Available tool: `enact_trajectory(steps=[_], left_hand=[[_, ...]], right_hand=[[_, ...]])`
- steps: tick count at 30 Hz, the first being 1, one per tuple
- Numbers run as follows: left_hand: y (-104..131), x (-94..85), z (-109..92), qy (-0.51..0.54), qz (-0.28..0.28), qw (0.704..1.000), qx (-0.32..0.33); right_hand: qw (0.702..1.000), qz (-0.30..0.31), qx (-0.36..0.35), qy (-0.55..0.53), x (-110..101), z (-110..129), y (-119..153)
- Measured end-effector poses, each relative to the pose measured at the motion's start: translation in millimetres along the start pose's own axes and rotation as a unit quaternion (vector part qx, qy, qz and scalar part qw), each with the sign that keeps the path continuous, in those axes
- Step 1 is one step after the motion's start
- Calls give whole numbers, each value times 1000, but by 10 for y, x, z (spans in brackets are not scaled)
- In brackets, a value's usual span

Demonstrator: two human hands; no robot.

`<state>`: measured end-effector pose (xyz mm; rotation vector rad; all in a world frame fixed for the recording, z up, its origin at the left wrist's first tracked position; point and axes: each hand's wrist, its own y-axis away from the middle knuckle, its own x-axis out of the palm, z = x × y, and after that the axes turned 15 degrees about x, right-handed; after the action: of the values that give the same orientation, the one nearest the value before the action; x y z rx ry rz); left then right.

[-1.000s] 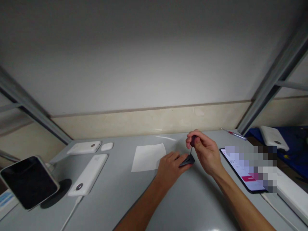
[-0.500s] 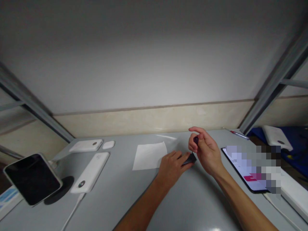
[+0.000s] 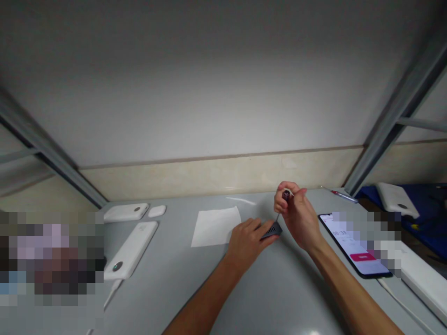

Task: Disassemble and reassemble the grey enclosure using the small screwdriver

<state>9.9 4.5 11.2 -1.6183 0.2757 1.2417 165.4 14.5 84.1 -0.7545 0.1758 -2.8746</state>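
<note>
My left hand (image 3: 249,236) is closed on a small dark grey slotted piece (image 3: 274,230) and holds it down on the table. Part of that piece lies hidden under the fingers. Just to the right and above, my right hand (image 3: 299,216) grips a screwdriver (image 3: 286,196) by its dark handle. The thin shaft points down, its tip at the top edge of the grey piece; the exact contact is too small to make out. A white sheet of paper (image 3: 213,228) lies flat beside my left hand.
On the left lie two white power banks (image 3: 134,246) and a small white case (image 3: 157,211). At right are a lit phone (image 3: 359,253) with a cable, a long white object (image 3: 422,274) and a pen-like tool (image 3: 344,196). A wall (image 3: 223,174) bounds the back.
My right hand's fingers have shifted on the screwdriver, with the raised index finger now curled in, and more of the shaft shows. My left hand stays on the grey piece.
</note>
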Motion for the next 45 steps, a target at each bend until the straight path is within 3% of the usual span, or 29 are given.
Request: enact_trajectory(steps=[5, 10, 13, 20, 26, 32, 36, 45], left_hand=[[20, 26, 8, -4, -9, 1000, 7], [33, 47, 15, -8, -8, 1000, 6], [31, 41, 5, -2, -7, 1000, 2], [16, -81, -52, 124, -47, 991, -35], [52, -64, -46, 190, -73, 976, -75], [65, 50, -38, 290, -66, 937, -181], [37, 92, -8, 328, -73, 902, -273], [-52, 19, 53, 427, -78, 842, -321]], right_hand=[[994, -4, -48, 101, -44, -66, -2], [997, -32, -12, 65, 16, -81, 4], [997, -30, -27, 63, 53, -91, 14], [992, -66, -61, 94, -27, -123, -9], [994, -83, -57, 30, 7, -79, -17], [985, -105, -90, 99, -51, -96, -17], [990, -105, -89, 37, -68, -55, -43], [996, -54, -59, -38, -79, 152, 14]])
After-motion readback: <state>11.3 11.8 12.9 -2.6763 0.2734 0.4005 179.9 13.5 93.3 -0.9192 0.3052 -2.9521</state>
